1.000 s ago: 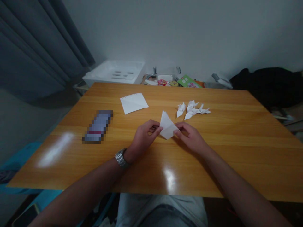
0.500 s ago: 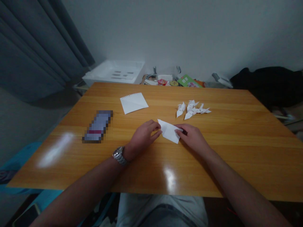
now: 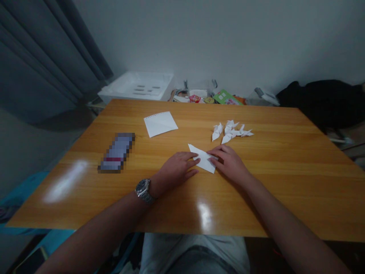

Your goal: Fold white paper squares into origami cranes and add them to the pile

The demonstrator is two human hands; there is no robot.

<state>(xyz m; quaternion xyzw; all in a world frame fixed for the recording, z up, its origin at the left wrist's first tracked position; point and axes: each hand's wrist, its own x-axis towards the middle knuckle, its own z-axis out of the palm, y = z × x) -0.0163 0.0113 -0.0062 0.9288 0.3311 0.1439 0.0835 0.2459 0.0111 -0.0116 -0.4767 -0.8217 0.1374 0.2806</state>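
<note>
A folded white paper piece (image 3: 202, 158) lies flat on the wooden table (image 3: 273, 179) in front of me. My left hand (image 3: 178, 169), a metal watch on its wrist, rests flat with fingers stretched onto the paper's left edge. My right hand (image 3: 229, 163) lies flat too, its fingers pressing the paper's right part. Both hands hold the paper down against the table and grip nothing.
Several small folded white paper cranes (image 3: 231, 131) sit behind my right hand. A flat white sheet (image 3: 160, 123) lies further back left, a blurred-out rectangular object (image 3: 116, 152) to the left. Beyond the table are a white tray (image 3: 137, 86), clutter and a dark bag (image 3: 325, 101).
The folded paper, held up on edge between pinching fingers a second ago, has been laid flat on the table. Both hands have opened and now press on it.
</note>
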